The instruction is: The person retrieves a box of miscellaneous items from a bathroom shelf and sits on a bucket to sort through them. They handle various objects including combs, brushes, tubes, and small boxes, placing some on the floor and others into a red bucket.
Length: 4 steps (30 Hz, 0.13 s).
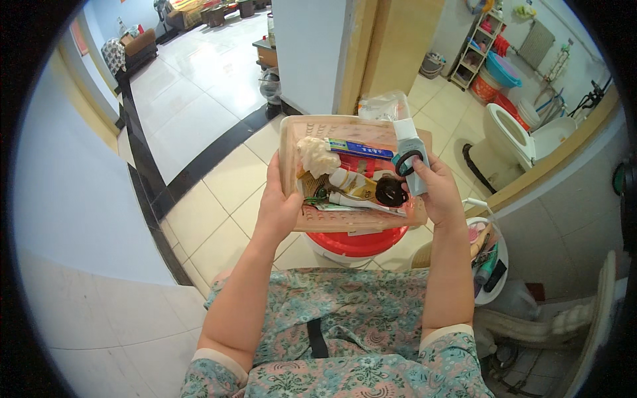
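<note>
A pale pink plastic basket (289, 132) is held up in front of me, its near wall toward my body. My left hand (279, 204) is closed round its left side, thumb over the rim. At the right side, my right hand (436, 186) pinches a narrow pale blue and white pack (410, 138) and a dark ring-shaped hair tie (400, 167). Whether its hidden fingers also grip the basket, I cannot tell. Inside lie a cream bath puff (317, 158), a long blue box (361, 150), a white and yellow tube (357, 184) and a dark brown scrunchie (391, 191).
Under the basket stands a white bucket with a red lid (358, 244). To the right, a white caddy (502, 255) holds brushes and bottles. A toilet (507, 142) and a shelf rack (479, 50) are beyond the doorway. A wall (86, 219) rises at left.
</note>
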Available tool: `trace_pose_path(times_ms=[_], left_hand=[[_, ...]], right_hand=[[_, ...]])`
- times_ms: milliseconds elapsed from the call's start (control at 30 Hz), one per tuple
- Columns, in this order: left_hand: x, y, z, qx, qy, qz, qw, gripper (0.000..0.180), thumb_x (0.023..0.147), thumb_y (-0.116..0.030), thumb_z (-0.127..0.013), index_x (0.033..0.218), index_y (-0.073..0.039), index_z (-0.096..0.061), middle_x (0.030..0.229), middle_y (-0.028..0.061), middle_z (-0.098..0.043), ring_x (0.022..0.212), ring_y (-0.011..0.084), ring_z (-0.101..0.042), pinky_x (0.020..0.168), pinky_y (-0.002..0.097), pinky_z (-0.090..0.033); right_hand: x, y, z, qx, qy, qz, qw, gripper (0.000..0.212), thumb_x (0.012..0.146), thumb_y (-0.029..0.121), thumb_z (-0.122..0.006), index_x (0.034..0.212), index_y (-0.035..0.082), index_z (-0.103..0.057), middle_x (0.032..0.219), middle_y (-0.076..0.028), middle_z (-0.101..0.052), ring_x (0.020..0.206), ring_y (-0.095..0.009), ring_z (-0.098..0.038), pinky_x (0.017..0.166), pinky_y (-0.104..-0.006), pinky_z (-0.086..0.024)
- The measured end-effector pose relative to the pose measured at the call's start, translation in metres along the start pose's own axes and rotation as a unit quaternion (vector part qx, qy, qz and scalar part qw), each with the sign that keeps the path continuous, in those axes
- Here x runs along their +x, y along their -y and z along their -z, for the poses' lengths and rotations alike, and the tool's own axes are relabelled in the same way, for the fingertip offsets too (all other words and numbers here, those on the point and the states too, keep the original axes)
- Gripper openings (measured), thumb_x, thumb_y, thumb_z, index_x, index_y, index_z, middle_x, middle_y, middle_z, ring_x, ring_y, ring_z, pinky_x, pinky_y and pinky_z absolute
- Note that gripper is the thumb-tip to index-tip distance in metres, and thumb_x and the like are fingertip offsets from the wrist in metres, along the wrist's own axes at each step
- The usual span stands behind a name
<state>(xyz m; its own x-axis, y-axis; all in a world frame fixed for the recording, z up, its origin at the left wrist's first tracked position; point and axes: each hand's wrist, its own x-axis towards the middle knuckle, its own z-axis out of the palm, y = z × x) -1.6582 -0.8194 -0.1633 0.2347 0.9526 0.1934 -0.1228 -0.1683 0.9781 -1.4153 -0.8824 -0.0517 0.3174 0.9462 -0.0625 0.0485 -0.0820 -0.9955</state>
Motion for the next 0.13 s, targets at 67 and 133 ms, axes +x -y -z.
trace_pose_path(times_ms=[67,133], left_hand=[[0.0001,-0.0008,-0.0007,-0.006,0.002,0.003,1.000,0.076,0.068,0.003,-0.040,0.139,0.000,-0.015,0.134,0.0181,-0.033,0.126,0.0262,-0.033,0.104,0.0332,-0.027],[0.0003,-0.0029,-0.0008,-0.012,0.006,0.018,1.000,0.076,0.068,0.003,-0.041,0.139,-0.001,-0.015,0.135,0.0177,-0.033,0.127,0.0265,-0.032,0.104,0.0340,-0.027]], right_hand=[[0.0037,-0.0055,0.0087,0.068,0.027,-0.025,0.997,0.029,0.089,0.018,-0.052,0.114,0.003,-0.051,0.090,-0.008,-0.062,0.079,-0.018,-0.062,0.060,-0.0302,-0.054],[0.0045,-0.0036,0.0084,0.101,0.040,-0.053,0.993,0.033,0.089,0.020,-0.053,0.118,0.003,-0.049,0.093,-0.009,-0.062,0.079,-0.020,-0.063,0.060,-0.0277,-0.052]])
